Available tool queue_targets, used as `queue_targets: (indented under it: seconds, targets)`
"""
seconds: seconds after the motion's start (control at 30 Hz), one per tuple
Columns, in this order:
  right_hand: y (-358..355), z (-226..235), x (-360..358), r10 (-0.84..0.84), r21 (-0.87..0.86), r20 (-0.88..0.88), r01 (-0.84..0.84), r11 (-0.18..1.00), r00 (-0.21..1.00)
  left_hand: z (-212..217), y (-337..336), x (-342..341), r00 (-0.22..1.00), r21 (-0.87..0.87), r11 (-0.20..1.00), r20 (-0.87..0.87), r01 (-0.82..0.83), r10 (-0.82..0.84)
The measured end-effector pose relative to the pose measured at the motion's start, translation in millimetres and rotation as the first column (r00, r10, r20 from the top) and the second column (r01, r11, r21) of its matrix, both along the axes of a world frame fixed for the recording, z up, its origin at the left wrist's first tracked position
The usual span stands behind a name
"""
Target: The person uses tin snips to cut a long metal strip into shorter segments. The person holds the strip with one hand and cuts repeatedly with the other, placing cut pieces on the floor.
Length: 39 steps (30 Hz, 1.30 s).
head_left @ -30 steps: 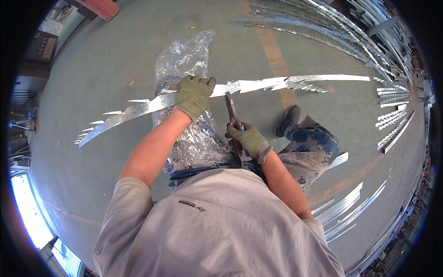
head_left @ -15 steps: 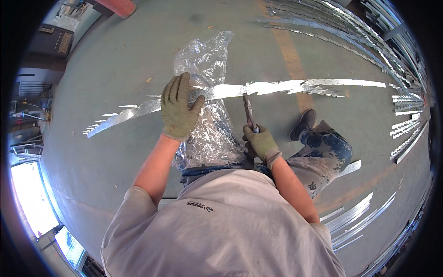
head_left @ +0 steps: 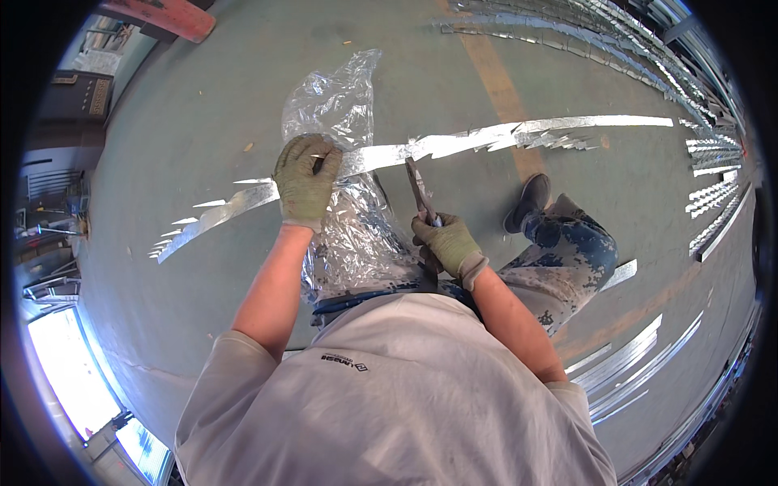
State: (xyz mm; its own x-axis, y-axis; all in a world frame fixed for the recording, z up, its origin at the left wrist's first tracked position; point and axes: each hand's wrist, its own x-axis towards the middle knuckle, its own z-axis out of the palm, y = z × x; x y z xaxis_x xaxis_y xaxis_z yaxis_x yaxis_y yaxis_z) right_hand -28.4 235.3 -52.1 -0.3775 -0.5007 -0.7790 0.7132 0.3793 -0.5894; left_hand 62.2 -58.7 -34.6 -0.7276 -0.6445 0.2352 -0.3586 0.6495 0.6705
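A long, shiny sheet-metal strip (head_left: pixel 478 138) with jagged, cut tabs along its edges lies across my front. My left hand (head_left: pixel 306 180), in a green work glove, has its fingers curled round the strip left of the middle. Gloved too, my right hand (head_left: pixel 447 241) grips the handles of a pair of tin snips (head_left: pixel 419 188). Their tip meets the strip's lower edge, though whether metal lies between the blades is too small to tell. Crumpled clear plastic film (head_left: pixel 356 231) covers my left leg and reaches past the strip.
More metal strips (head_left: pixel 559 44) lie in rows at the far right, with notched pieces (head_left: pixel 709 202) beside them. Flat strips (head_left: pixel 628 364) rest on the floor at the lower right. My right shoe (head_left: pixel 531 198) is near the orange floor line (head_left: pixel 498 81). A red beam (head_left: pixel 178 20) shows far left.
My left fingers, spread flat before, are now curled round the strip. The strip has tilted, its right end farther away and its left end nearer. The snips stay at its edge.
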Motion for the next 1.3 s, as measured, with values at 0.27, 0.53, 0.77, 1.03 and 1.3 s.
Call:
queue_targets:
  seconds: [0.27,0.53,0.77,1.03,1.3]
  targets:
    - [12,-11,-13,0.009,-0.179,0.219,0.031,0.983,0.976,-3,-1,-2,0.999,-0.186,0.982,0.021,0.03,-0.027]
    - [24,-24,-36,0.097,-0.39,0.602,0.187,0.902,0.792,0,1,-3,0.992,-0.149,0.989,0.13,0.013,0.007]
    - [27,-65,-13,0.365,-0.638,0.76,0.512,0.575,0.538,-9,9,1,0.997,0.325,0.944,-0.039,-0.051,0.067]
    - [26,-64,-2,0.2,-0.52,0.787,0.453,0.724,0.584,0,-8,-2,0.981,-0.183,0.969,0.136,0.163,-0.139]
    - [36,-21,-23,0.157,-0.533,0.747,0.442,0.722,0.646,35,-13,-7,0.943,-0.193,0.932,0.192,0.308,-0.272]
